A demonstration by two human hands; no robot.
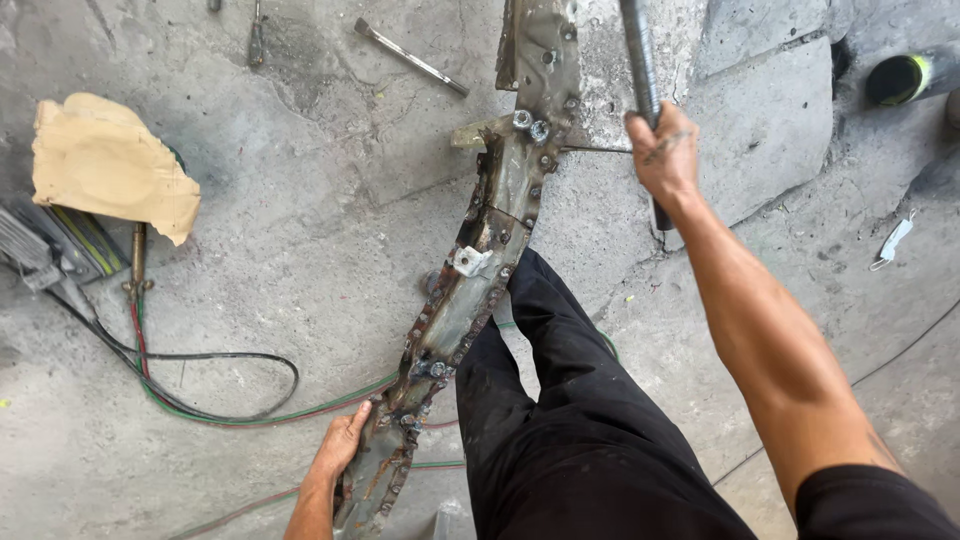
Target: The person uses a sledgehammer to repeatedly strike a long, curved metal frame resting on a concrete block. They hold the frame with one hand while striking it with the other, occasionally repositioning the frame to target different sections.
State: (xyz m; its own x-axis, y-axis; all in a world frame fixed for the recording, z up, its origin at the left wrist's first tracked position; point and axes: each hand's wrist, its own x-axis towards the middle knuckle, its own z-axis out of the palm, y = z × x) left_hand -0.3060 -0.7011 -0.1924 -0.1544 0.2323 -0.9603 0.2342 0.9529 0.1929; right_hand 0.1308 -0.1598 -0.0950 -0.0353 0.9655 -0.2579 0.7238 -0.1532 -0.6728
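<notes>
One long rusty rail [480, 260] takes up the middle of the concrete floor [300, 230], and we work on it from above. It lies flat, its long axis running from the near end by our left hand [345, 440] up and slightly right to the far end at the top edge of the view, with a gentle bend about halfway. The near end points toward us, the far end away. Our black-trousered leg [560, 420] lies along its right side, touching or just beside it.

Our judgement for the step: keep the left hand clamped low on the rail so it cannot hop, keep the leg clear of the bar's path, and bring the bar down square near the bolts [530, 125] and not on the thin flange.

Our right hand [662, 150] is wrapped tight around a grey steel bar [640, 60], held nearly upright, just right of the rail's upper part. The left hand has its fingers curled over the rail's near edge, pressing it down.

Smaller things: a torn piece of cardboard [105, 165] lies well to the left over some gear, hoses [200, 395] loop across the floor there, and a chisel [410, 57] rests near the top, apart from the rail.
</notes>
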